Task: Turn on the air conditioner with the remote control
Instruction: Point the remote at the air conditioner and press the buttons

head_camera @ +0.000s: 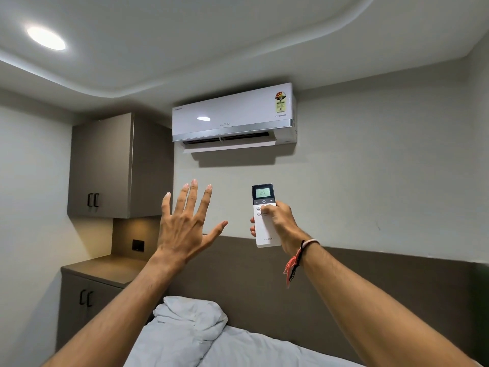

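A white air conditioner hangs high on the wall, its lower flap tilted open. Below it, my right hand grips a white remote control, held upright and aimed at the unit. The remote's small screen is lit and shows 24. My thumb rests on the buttons just under the power key. My left hand is raised to the left of the remote, palm forward, fingers spread, holding nothing.
A brown wall cupboard hangs at left above a counter with a lower cabinet. A padded headboard runs along the wall. A white pillow and bedding lie below. A ceiling light glows at top left.
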Demonstrator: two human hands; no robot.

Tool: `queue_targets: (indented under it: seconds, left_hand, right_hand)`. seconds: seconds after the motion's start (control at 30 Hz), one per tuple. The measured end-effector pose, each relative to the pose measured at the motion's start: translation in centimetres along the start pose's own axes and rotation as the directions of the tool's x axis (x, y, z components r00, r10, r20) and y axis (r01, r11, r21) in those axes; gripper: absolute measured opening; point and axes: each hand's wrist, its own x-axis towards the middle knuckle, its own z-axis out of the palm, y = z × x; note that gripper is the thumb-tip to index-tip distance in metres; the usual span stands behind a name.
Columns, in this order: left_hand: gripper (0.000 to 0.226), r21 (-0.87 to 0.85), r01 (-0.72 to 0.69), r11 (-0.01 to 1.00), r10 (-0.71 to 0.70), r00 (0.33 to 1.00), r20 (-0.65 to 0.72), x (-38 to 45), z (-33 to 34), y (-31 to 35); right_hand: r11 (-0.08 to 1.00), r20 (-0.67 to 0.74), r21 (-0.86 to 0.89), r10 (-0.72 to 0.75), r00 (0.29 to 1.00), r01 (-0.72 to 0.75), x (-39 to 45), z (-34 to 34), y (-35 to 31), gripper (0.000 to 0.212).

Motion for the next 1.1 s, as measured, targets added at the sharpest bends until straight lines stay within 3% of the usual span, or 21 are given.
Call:
queue_targets:
  seconds: [0.77,1.1]
  left_hand:
    - [0.094,-0.028,-0.020,0.999,0.020,1.000,0.000,-0.9,-0.3,0.5]
    - [0.094,-0.027,-0.022,0.999,0.022,1.000,0.007,-1.1,-0.2,0.5]
  right_hand:
    - [0.999,0.030,0.035,0.024,0.999,-0.025,-0.9,-0.3,0.8,0.019]
    - [0.999,0.049,0.013,0.031,0.998,-0.032,-1.4,-0.5,1.2,0.028]
